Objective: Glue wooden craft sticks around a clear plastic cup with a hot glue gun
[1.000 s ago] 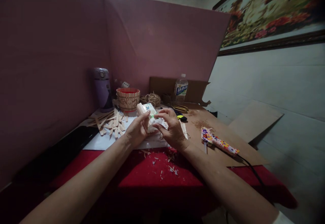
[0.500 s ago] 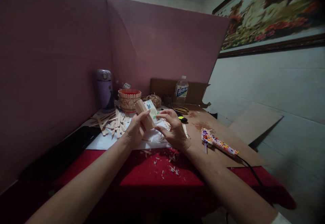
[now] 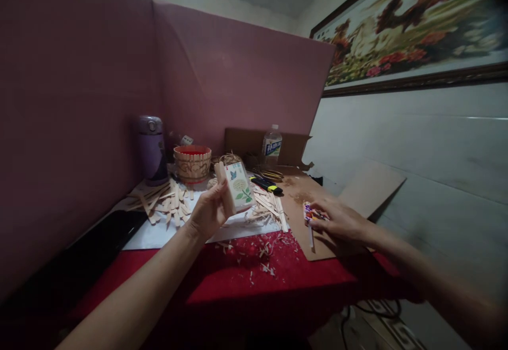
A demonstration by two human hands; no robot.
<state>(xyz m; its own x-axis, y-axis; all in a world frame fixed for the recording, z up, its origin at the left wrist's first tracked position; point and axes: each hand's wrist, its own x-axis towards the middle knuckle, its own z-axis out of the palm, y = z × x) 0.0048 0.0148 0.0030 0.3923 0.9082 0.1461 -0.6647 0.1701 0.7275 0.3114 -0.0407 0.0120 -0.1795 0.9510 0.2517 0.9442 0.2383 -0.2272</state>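
Observation:
My left hand [image 3: 209,210] is closed around a small box [image 3: 240,189] printed with a butterfly and a green leafy plant. Pale wooden craft sticks [image 3: 226,186] run along the box's left side, under my fingers. Over on the cardboard, my right hand [image 3: 337,219] is wrapped round a flower-patterned glue gun [image 3: 308,212], whose clear glue stick [image 3: 311,237] pokes out toward the table's front edge. Most of the glue gun's body is hidden under the fingers.
Loose craft sticks [image 3: 174,207] lie on white paper, with a purple flask [image 3: 151,152] and a stick-covered pot [image 3: 192,164] behind. A yellow-black utility knife [image 3: 266,185], plastic bottle [image 3: 272,146] and brown cardboard [image 3: 296,183] are right of centre. Shavings [image 3: 266,255] litter the red cloth [image 3: 238,276].
My right hand has left the box and moved right onto the glue gun. In my left hand, the box has turned so its printed face shows more. The view has shifted right.

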